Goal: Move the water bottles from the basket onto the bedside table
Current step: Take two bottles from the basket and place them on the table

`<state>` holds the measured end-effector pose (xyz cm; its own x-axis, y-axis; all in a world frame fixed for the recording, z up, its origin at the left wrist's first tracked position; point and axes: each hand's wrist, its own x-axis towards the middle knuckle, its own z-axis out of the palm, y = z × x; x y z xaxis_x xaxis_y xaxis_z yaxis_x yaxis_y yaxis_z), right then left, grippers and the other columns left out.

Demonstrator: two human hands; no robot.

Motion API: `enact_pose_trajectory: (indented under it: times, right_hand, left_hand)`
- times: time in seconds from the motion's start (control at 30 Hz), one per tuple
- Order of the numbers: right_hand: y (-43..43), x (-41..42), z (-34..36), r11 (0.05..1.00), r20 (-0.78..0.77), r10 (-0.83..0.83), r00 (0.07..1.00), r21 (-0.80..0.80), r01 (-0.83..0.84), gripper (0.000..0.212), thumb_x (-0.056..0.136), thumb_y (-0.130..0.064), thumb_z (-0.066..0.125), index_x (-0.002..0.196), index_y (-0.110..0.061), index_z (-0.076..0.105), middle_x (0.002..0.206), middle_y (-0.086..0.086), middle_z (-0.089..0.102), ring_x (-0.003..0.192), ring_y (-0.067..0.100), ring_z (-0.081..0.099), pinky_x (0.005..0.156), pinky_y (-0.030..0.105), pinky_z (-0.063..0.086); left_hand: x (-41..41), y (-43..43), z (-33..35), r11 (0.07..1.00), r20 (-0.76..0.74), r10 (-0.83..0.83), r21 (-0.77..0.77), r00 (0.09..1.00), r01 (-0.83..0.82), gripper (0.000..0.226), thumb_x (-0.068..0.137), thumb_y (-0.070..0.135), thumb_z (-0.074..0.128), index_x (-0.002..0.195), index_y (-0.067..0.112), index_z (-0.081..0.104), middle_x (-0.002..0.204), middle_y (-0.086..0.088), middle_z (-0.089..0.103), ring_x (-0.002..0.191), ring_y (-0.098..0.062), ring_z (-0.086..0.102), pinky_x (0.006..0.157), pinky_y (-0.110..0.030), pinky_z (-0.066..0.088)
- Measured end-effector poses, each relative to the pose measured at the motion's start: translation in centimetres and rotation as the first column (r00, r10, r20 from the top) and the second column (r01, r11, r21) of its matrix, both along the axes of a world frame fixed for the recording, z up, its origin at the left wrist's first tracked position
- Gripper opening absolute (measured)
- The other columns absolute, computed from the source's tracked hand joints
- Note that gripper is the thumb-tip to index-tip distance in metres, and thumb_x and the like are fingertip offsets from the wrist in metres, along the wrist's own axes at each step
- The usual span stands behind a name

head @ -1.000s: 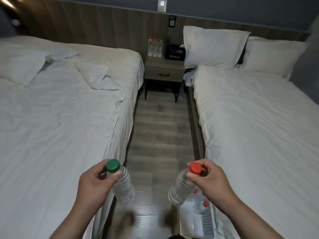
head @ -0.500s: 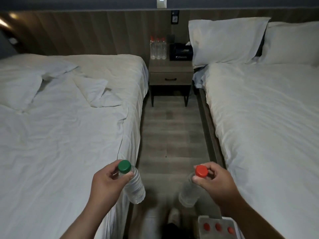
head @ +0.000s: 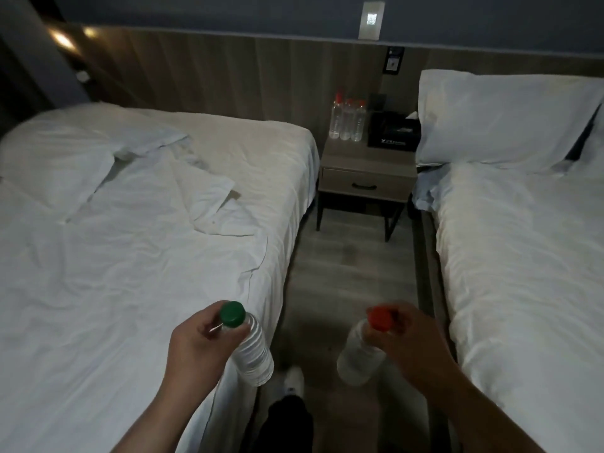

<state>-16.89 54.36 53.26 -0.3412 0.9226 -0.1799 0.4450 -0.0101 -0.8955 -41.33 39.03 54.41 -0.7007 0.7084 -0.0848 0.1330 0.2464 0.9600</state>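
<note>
My left hand grips a clear water bottle with a green cap by its neck, low over the edge of the left bed. A second clear bottle with a red cap hangs from my right hand, which holds it at the neck above the floor. The bedside table stands far ahead between the beds. Three red-capped bottles stand upright at its back left. The basket is out of view.
A black box sits on the table's right side. The left bed and right bed flank a narrow wooden floor aisle. My foot in a white shoe is on the floor below the bottles.
The view has advanced along the aisle and the table looks nearer. The basket at the bottom right has dropped out of view. Both hands still hold their bottles.
</note>
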Motion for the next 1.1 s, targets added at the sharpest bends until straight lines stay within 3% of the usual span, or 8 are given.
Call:
enact_pose_trajectory:
  times: [0.1, 0.3, 0.47, 0.53, 0.67, 0.9, 1.03, 1.1]
  right_hand:
    - [4.5, -2.5, -0.9, 0.999, -0.017, 0.013, 1.0, -0.038, -0.014, 0.034, 0.062, 0.002, 0.084, 0.081, -0.022, 0.07, 0.075, -0.015, 0.073, 0.069, -0.003, 0.066, 0.064, 0.011, 0.051]
    - [14.6, -6.7, -0.8, 1.0, 0.065, -0.004, 0.998, -0.03, 0.006, 0.03, 0.063, -0.013, 0.086, 0.082, -0.029, 0.068, 0.079, -0.033, 0.067, 0.071, -0.013, 0.063, 0.06, 0.003, 0.045]
    - [22.4, -8.1, 0.4, 0.991, 0.026, -0.135, 0.991, 0.013, 0.134, 0.031, 0.064, -0.01, 0.085, 0.082, -0.03, 0.069, 0.079, -0.017, 0.073, 0.071, 0.001, 0.069, 0.065, 0.017, 0.053]
    - [25.0, -7.9, 0.5, 0.983, 0.002, -0.182, 0.983, 0.008, 0.182, 0.033, 0.062, -0.01, 0.086, 0.084, -0.029, 0.071, 0.08, -0.012, 0.074, 0.072, 0.004, 0.07, 0.066, 0.02, 0.055]
    - [30.5, -7.7, 0.3, 0.978, 0.003, -0.209, 0.978, 0.022, 0.209, 0.031, 0.062, -0.012, 0.087, 0.084, -0.028, 0.071, 0.08, -0.007, 0.074, 0.072, 0.006, 0.069, 0.068, 0.026, 0.055]
    - [42.3, -8.2, -0.7, 0.987, 0.006, -0.161, 0.987, 0.022, 0.161, 0.032, 0.062, -0.007, 0.085, 0.085, -0.024, 0.072, 0.086, -0.016, 0.072, 0.077, 0.001, 0.068, 0.07, 0.015, 0.052]
    - [50.3, -8.7, -1.3, 0.995, 0.022, -0.101, 0.995, -0.003, 0.101, 0.033, 0.062, -0.019, 0.087, 0.087, -0.032, 0.07, 0.09, -0.019, 0.072, 0.081, -0.001, 0.068, 0.074, 0.019, 0.054]
    - [54.1, -9.2, -1.6, 0.997, 0.026, -0.071, 0.997, -0.006, 0.072, 0.035, 0.062, -0.025, 0.087, 0.088, -0.038, 0.068, 0.091, -0.019, 0.071, 0.084, 0.001, 0.068, 0.076, 0.025, 0.055]
  left_hand:
    - [-2.6, 4.5, -1.0, 0.999, -0.011, -0.038, -0.022, 0.999, 0.038, 0.047, 0.073, -0.002, 0.077, 0.073, 0.044, 0.072, 0.083, 0.011, 0.074, 0.073, 0.001, 0.066, 0.07, -0.017, 0.051]
    - [-7.9, 16.3, -2.3, 0.989, -0.05, -0.14, -0.064, 0.989, 0.137, 0.029, 0.066, 0.023, 0.082, 0.077, 0.047, 0.071, 0.079, 0.011, 0.073, 0.073, -0.012, 0.067, 0.071, -0.034, 0.052]
    - [-10.9, 27.5, -1.8, 0.949, -0.175, -0.311, -0.103, 0.934, 0.297, 0.033, 0.068, 0.021, 0.085, 0.071, 0.048, 0.065, 0.082, 0.026, 0.067, 0.075, -0.013, 0.066, 0.067, -0.024, 0.051]
    - [-11.4, 31.5, -1.4, 0.939, -0.179, -0.343, -0.099, 0.922, 0.33, 0.035, 0.068, 0.016, 0.085, 0.072, 0.045, 0.066, 0.082, 0.022, 0.068, 0.076, -0.016, 0.068, 0.068, -0.026, 0.052]
    - [-11.7, 38.5, -0.7, 0.932, -0.134, -0.362, -0.038, 0.922, 0.36, 0.028, 0.058, 0.037, 0.078, 0.084, 0.045, 0.07, 0.08, 0.012, 0.073, 0.08, -0.016, 0.07, 0.072, -0.034, 0.055]
    - [-11.1, 50.9, -1.7, 0.931, -0.087, -0.365, -0.007, 0.927, 0.366, 0.029, 0.06, 0.016, 0.086, 0.073, 0.038, 0.073, 0.072, 0.017, 0.073, 0.063, 0.005, 0.065, 0.06, -0.01, 0.046]
    - [-11.3, 57.3, -1.5, 0.917, -0.086, -0.397, 0.007, 0.914, 0.399, 0.017, 0.072, -0.008, 0.076, 0.075, 0.008, 0.072, 0.064, 0.001, 0.069, 0.058, 0.002, 0.058, 0.057, -0.01, 0.044]
    - [-11.9, 60.0, -1.5, 0.916, -0.088, -0.398, 0.015, 0.913, 0.4, 0.014, 0.073, -0.006, 0.076, 0.077, 0.006, 0.071, 0.066, -0.002, 0.069, 0.062, -0.002, 0.06, 0.06, -0.016, 0.047]
